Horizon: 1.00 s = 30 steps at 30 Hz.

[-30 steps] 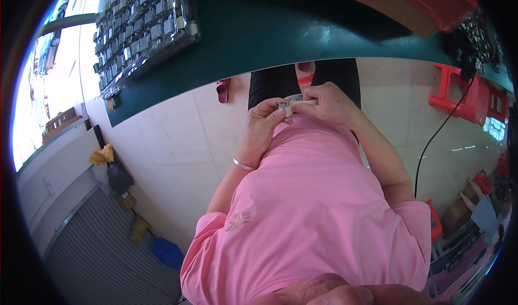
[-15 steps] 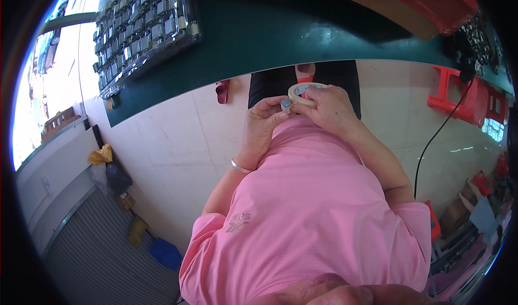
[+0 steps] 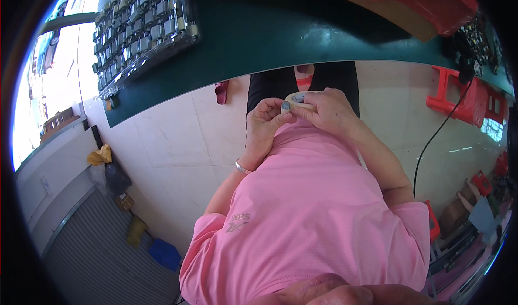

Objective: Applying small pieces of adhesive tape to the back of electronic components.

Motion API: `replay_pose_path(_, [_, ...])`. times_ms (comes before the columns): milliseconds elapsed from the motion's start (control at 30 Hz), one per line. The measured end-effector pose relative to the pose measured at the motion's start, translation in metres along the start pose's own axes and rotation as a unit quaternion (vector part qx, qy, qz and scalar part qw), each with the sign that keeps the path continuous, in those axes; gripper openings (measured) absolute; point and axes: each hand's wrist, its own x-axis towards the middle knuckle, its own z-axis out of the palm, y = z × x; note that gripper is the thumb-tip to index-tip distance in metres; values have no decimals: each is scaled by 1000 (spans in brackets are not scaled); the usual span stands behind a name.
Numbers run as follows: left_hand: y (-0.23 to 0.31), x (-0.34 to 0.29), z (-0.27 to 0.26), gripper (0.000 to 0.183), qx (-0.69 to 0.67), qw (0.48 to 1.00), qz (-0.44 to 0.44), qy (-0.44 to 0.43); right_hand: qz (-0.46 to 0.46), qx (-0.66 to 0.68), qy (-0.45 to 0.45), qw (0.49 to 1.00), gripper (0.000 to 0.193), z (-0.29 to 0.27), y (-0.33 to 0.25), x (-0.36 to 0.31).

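In front of my waist, my left hand (image 3: 263, 124) pinches a small grey metal-looking block (image 3: 285, 106) between thumb and fingers. A pale band goes round the block's lower part. My right hand (image 3: 331, 109) is closed on a roll of cream masking tape (image 3: 293, 97), whose ring is tilted and partly covered by the fingers. Block and roll are right beside each other, and I cannot tell whether a strip of tape joins them.
A green table (image 3: 243, 40) lies ahead, its near edge just past my hands. On its left stands a clear plastic tray (image 3: 162, 48) of several similar blocks. A cardboard box (image 3: 377, 5) with red plastic is at the far right. Red stools (image 3: 469, 97) stand on the right.
The tape roll has tipped flatter and sunk slightly, with my right hand turning along with it. My left hand has shifted very slightly and still holds the block.
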Motion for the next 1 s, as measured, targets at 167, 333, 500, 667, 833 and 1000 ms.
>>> replay_pose_path(167, [-3, -2, -3, 26, 38, 999, -1, 7, -62, -66, 76, 993, 42, 4, 6, 1])
replay_pose_path(333, [-8, -4, -8, 25, -19, 999, -2, -34, -25, -16, 77, 997, 41, 13, 13, 3])
replay_pose_path(500, [-6, -4, -4, 26, -48, 998, -9, -30, -19, -47, 98, 994, 49, 14, -3, 3])
replay_pose_path(667, [3, -3, -5, 25, -37, 999, -35, -19, -51, -121, 155, 979, 49, 19, -5, -5])
replay_pose_path(833, [-7, -1, -15, 28, 61, 997, 51, -22, -62, -136, 155, 977, 46, 18, -10, -7])
replay_pose_path(1000, [-8, -2, -12, 27, -48, 998, 40, -21, -89, -106, 161, 977, 42, 6, -18, -7])
